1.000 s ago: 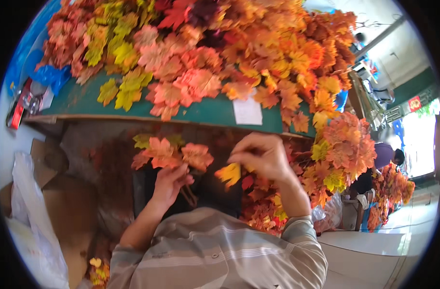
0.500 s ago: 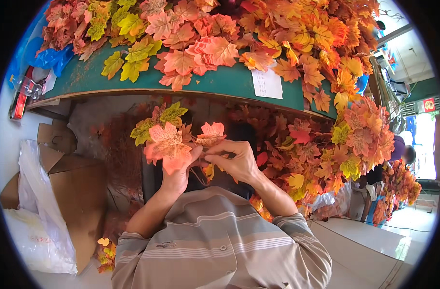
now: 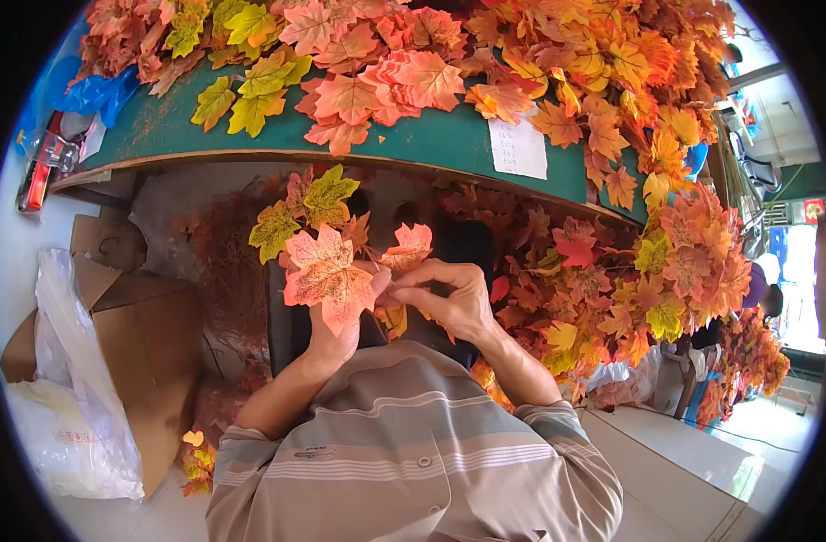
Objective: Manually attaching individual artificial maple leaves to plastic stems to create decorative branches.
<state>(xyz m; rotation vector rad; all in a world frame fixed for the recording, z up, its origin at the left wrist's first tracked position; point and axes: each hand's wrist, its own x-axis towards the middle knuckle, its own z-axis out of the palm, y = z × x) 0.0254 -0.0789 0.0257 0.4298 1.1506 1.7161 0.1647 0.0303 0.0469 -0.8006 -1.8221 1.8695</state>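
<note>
My left hand (image 3: 339,332) is closed round the stems of an artificial maple leaf spray (image 3: 327,271), with pink-orange leaves in front and yellow-green ones behind. Beside it, my right hand (image 3: 456,301) is closed in a pinch, fingertips meeting the left hand's near the stems. A single pink-orange leaf (image 3: 407,246) stands up just above the right fingers. The exact spot they pinch is small and partly covered by the fingers. Below the hands hangs a yellow-orange leaf (image 3: 393,320).
Ahead runs a green table (image 3: 250,135) heaped with pink, orange and yellow-green leaves (image 3: 593,63), a paper slip (image 3: 518,149) at its edge. More leaf bunches (image 3: 602,280) crowd the right. On the left are a cardboard box (image 3: 151,361), a plastic bag (image 3: 74,425) and a red-handled tool (image 3: 38,181).
The right hand's fingertips have come closer to the left hand at the stems. The view has shifted slightly; the left hand keeps its hold on the spray.
</note>
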